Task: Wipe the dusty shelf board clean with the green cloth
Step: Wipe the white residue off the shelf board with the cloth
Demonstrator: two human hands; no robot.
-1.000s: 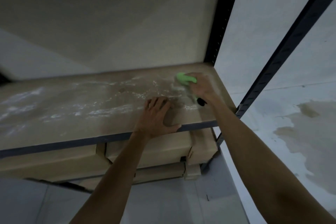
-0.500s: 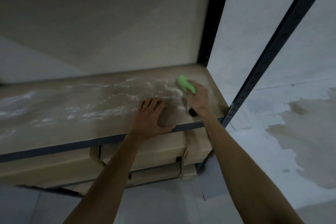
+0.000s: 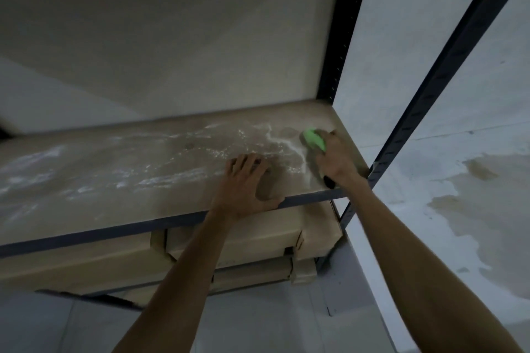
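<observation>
The right hand (image 3: 336, 158) gripped the green cloth (image 3: 314, 139), now nearer the shelf board's (image 3: 114, 195) right end. The left hand (image 3: 243, 180) stayed open and flat; dust (image 3: 160, 178) remained.

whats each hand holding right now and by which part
The right hand grips the green cloth, bunched under its fingers with one end poking out, on the shelf board. The left hand holds nothing; it rests near the board's front edge.
</observation>
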